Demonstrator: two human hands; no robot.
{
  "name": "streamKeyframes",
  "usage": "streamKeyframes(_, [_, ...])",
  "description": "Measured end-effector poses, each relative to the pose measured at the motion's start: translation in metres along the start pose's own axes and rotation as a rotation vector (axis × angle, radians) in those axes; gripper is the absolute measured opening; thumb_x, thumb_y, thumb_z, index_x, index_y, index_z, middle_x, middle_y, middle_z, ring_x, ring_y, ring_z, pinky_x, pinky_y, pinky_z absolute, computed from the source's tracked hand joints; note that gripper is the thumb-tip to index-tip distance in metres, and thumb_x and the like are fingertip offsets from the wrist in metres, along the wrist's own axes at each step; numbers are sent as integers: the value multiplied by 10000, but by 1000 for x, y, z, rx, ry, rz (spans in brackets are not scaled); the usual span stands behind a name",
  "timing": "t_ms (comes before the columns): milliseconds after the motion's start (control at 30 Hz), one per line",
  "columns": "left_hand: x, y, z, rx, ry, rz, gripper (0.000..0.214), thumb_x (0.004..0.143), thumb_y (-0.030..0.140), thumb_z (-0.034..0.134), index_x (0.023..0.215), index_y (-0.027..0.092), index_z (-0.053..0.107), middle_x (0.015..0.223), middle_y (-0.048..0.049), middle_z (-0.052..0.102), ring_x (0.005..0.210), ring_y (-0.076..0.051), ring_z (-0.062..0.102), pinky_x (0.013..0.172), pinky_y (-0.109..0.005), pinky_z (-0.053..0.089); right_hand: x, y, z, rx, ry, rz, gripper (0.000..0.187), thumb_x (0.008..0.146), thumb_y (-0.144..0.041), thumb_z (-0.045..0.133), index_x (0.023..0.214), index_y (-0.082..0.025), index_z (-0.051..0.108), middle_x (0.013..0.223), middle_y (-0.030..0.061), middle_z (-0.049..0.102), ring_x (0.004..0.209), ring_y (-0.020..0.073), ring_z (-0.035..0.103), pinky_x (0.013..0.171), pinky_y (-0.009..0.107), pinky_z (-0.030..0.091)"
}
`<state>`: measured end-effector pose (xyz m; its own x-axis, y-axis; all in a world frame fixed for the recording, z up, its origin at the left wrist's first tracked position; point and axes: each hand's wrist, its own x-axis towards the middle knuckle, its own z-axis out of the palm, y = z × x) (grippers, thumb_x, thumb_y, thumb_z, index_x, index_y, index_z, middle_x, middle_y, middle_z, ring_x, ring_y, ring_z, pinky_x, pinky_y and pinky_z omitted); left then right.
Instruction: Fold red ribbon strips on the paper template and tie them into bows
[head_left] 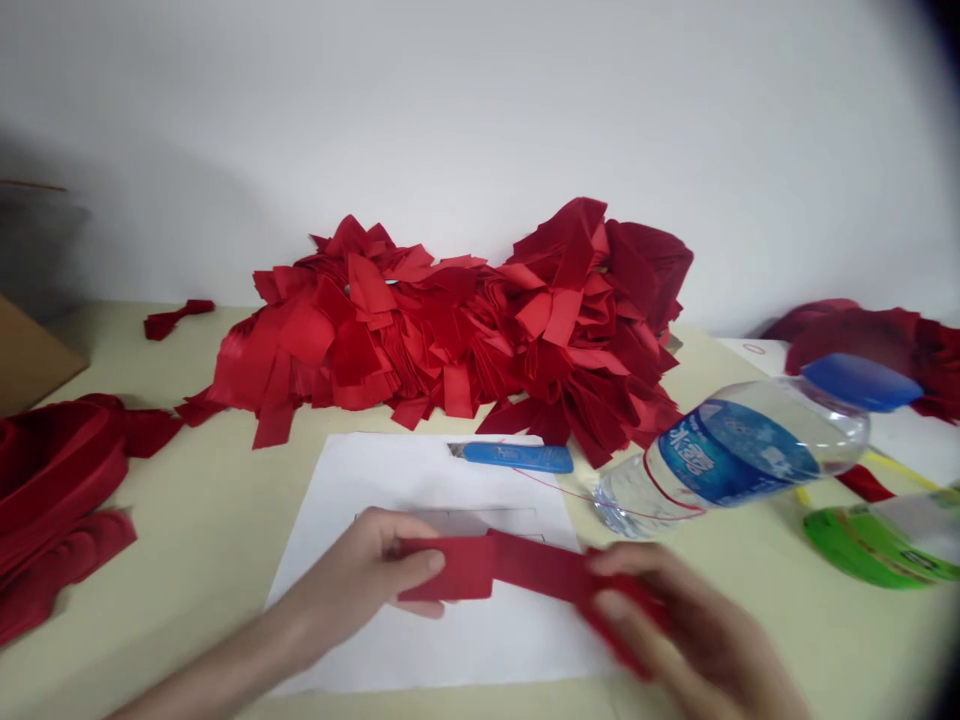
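Between left hand (394, 565) and right hand (667, 615), over the paper (465, 650), the ribbon (536, 565) runs crosswise, long axis dipping rightward, left hand pinching its left part, right hand, blurred, pinching the other, neither clearly nearer.

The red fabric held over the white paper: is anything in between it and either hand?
Nothing visible is. The left hand pinches the red fabric directly, and the blurred right hand grips its other side. The blue utility knife lies beyond them, by the far edge of the white paper.
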<state>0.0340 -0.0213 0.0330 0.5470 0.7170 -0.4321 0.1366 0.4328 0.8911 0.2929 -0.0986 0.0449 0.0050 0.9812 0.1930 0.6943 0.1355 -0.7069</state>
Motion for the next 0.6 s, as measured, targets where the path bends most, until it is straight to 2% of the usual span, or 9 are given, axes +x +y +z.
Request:
streamKeyframes(33, [-1, 1, 8, -25, -35, 24, 255, 807, 380, 610, 874, 155, 707, 844, -33, 688, 847, -191, 628, 820, -349, 538, 4, -16, 12, 22, -86, -64, 227, 815, -317, 601, 1036, -268, 611, 942, 43, 674, 762, 186, 655, 601, 217, 551])
streamKeyframes(100, [-2, 5, 18, -60, -96, 84, 329, 865, 435, 516, 893, 165, 701, 894, -34, 684, 896, -197, 623, 842, -354, 528, 9, -40, 29, 71, -254, -190, 454, 762, -301, 656, 1199, -292, 536, 1035, 41, 659, 784, 195, 654, 644, 245, 566])
streamKeyframes(200, [-4, 6, 21, -66, -180, 137, 353, 893, 449, 466, 912, 177, 691, 949, -27, 677, 939, -193, 618, 881, -350, 506, 13, -49, 39, 79, -359, -217, 692, 764, -238, 651, 1379, -316, 343, 1074, 33, 641, 724, 164, 642, 687, 269, 569])
streamKeyframes(300, [-5, 5, 19, -35, -168, 148, 253, 869, 354, 545, 999, 186, 682, 981, -33, 680, 977, -203, 617, 888, -337, 498, 22, -38, 37, 81, -336, -233, 568, 826, -212, 583, 1352, -291, 384, 989, 27, 645, 762, 150, 629, 725, 273, 556])
streamKeyframes(400, [-9, 5, 17, 45, -114, 159, 220, 854, 264, 559, 1021, 203, 689, 934, -25, 701, 904, -191, 642, 819, -299, 512, 38, -29, 29, 7, -292, -294, 482, 832, -294, 598, 1294, -259, 466, 1151, 76, 590, 1076, 214, 551, 912, 371, 485])
streamKeyframes(433, [-12, 7, 15, 93, -102, 164, 214, 846, 240, 565, 1015, 215, 694, 923, -15, 705, 879, -184, 644, 795, -281, 509, 44, -27, 26, 1, -342, -306, 505, 800, -342, 642, 1274, -256, 491, 1191, 78, 572, 1142, 233, 509, 966, 403, 443])
streamKeyframes(500, [-18, 12, 7, 203, -85, 167, 217, 835, 201, 567, 1005, 241, 697, 935, 6, 708, 872, -171, 639, 766, -248, 493, 55, -24, 20, 63, -551, -273, 429, 747, -408, 693, 1133, -245, 600, 1092, 45, 622, 1073, 224, 553, 990, 405, 417])
streamKeyframes(567, [-23, 20, -7, 273, -62, 160, 208, 838, 195, 561, 988, 250, 695, 946, 17, 710, 873, -165, 639, 758, -234, 482, 64, -18, 14, 186, -735, -138, 272, 771, -433, 661, 926, -210, 665, 890, 8, 656, 850, 170, 619, 866, 332, 492])
streamKeyframes(600, [-24, 24, -15, 279, -44, 149, 201, 843, 207, 558, 988, 246, 691, 941, 14, 712, 876, -169, 643, 762, -238, 483, 67, -14, 11, 245, -769, -61, 248, 801, -428, 628, 863, -190, 667, 829, 3, 651, 769, 149, 618, 779, 291, 511])
